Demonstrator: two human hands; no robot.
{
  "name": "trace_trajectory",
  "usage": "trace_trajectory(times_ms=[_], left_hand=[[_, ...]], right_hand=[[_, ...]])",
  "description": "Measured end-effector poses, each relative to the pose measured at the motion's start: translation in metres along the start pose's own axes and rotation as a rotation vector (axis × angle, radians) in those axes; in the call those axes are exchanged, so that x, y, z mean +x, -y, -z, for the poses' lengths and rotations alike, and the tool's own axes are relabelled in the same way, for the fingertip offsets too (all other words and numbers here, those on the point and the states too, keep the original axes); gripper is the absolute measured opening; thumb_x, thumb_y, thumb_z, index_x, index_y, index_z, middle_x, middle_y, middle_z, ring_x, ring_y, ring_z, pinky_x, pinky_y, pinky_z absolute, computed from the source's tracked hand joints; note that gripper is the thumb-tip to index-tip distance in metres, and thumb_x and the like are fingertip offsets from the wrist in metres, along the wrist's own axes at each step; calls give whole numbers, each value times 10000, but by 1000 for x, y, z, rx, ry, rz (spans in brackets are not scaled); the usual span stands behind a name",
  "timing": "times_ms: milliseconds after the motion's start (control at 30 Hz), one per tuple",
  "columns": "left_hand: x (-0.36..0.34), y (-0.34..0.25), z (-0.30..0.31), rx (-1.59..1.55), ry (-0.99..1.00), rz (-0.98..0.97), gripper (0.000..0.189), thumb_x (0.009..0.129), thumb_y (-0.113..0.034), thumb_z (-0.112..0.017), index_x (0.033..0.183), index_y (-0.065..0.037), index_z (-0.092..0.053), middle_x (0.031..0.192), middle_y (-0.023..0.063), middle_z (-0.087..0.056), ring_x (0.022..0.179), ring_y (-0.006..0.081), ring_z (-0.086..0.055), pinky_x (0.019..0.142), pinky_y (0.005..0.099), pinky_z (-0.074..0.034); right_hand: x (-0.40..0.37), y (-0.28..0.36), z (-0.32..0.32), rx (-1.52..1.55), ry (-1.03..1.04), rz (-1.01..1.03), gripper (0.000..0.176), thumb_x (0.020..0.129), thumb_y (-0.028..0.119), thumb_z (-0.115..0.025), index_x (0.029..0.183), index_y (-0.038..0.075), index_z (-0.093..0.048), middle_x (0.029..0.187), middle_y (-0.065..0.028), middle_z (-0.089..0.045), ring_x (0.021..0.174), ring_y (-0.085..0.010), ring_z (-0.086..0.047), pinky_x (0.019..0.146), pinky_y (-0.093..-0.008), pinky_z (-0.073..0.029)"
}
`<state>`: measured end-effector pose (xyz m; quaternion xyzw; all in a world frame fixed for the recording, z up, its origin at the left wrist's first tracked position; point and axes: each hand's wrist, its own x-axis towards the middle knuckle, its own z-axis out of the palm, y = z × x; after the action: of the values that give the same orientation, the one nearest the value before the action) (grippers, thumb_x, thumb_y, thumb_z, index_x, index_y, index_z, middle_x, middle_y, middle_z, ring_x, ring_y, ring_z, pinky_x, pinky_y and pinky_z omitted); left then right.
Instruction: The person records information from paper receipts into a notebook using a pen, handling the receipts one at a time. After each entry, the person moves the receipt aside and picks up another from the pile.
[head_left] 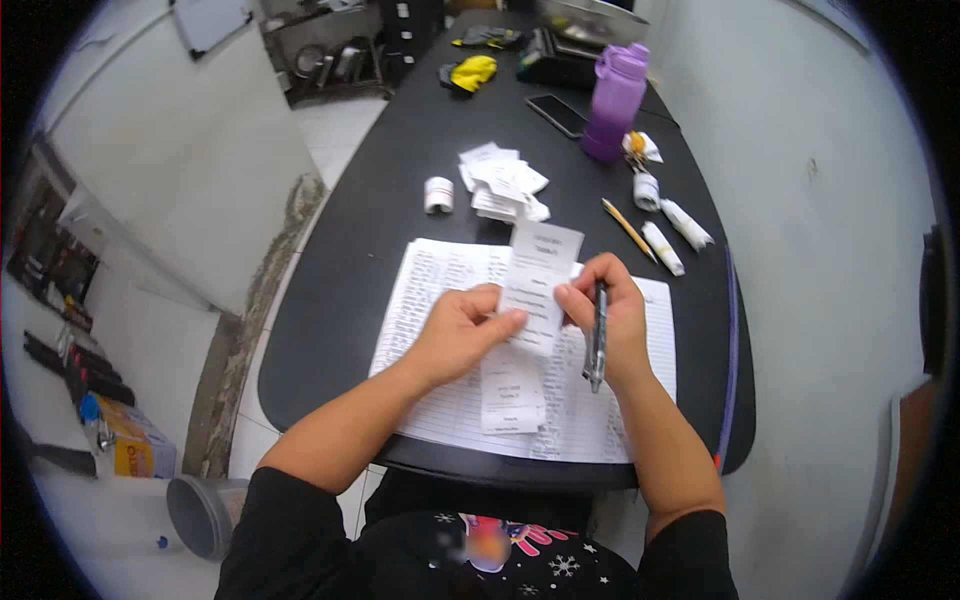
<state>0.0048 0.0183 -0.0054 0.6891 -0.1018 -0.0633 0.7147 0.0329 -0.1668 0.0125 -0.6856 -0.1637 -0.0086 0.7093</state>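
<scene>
Between both hands, above an open lined notebook [420, 310] with handwritten columns, I hold a printed paper receipt [545, 262]. My left hand [465, 330] pinches its left edge, thumb on the front. My right hand [610, 310] grips the right edge with thumb and finger, and a dark pen [598, 345] is tucked in the same hand, pointing down. Another receipt [512, 395] lies below on the notebook pages. Just beyond the notebook is a loose pile of receipts [505, 182], with a small paper roll [438, 195] left of it.
Along the right side of the black table [330, 330] are a pencil [630, 230], rolled papers [685, 224], a purple bottle [615, 105] and a phone [557, 115]. Yellow-and-grey gloves [470, 74] and a scale [560, 60] sit farther back. A grey bin [205, 515] stands at lower left.
</scene>
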Motion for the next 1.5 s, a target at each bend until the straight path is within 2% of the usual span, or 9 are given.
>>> trace_trajectory(times_ms=[100,200,233,400,500,933,1300,1400,1500], left_hand=[[2,2,2,-74,-64,51,211,881,-131,-585,1014,22,-645,882,63,-669,767,79,-592,685,221,-479],[2,1,6,-153,-88,19,208,879,-113,-567,1011,26,-648,910,81,-672,796,100,-609,725,232,-481],[3,1,7,-167,-96,26,211,876,-109,-564,1013,28,-648,920,85,-672,805,104,-612,734,234,-480],[5,2,11,-200,-105,87,230,862,-95,-556,1026,38,-645,948,93,-668,831,111,-612,757,243,-475],[3,1,8,-210,-101,91,235,859,-92,-553,1029,42,-644,949,93,-666,836,110,-610,765,244,-472],[2,1,9,-211,-79,81,223,855,-96,-550,1005,34,-650,918,76,-665,795,97,-600,738,238,-467],[0,-4,10,-214,-118,36,212,844,-110,-563,961,52,-636,896,124,-672,770,131,-634,734,256,-482],[1,-3,10,-208,-127,33,211,844,-109,-562,959,52,-637,902,128,-672,773,134,-634,737,257,-481],[2,-4,8,-186,-141,28,208,845,-106,-557,954,51,-639,906,131,-672,775,135,-634,743,259,-477]], right_hand=[[7,16,15,183,-78,93,233,922,259,-544,927,37,-474,731,-85,-593,604,-133,-588,545,-234,-494],[14,39,57,152,-179,202,567,959,511,-267,1091,3,-480,764,-120,-615,582,-138,-574,552,-257,-490],[14,43,67,234,-206,212,595,973,492,-239,1020,-13,-550,735,-98,-604,529,-119,-517,522,-245,-454],[6,3,109,71,-219,-102,470,965,377,-406,795,-4,-622,644,-49,-548,497,-97,-472,465,-224,-393],[2,-20,112,104,-314,-224,253,899,246,-550,721,67,-525,593,-21,-514,480,-74,-459,437,-211,-366],[5,-51,144,21,-342,-207,261,790,93,-689,672,108,-457,548,18,-476,422,-60,-405,393,-202,-311],[-2,-58,172,490,-426,-194,279,857,229,-648,676,107,-474,585,-4,-486,491,-90,-464,417,-230,-355],[-4,-60,175,592,-316,-155,304,877,298,-618,692,100,-481,586,-14,-477,490,-106,-454,409,-241,-344],[-2,-62,175,503,-325,-153,331,895,342,-581,694,99,-481,582,-24,-469,491,-114,-443,419,-243,-340]])
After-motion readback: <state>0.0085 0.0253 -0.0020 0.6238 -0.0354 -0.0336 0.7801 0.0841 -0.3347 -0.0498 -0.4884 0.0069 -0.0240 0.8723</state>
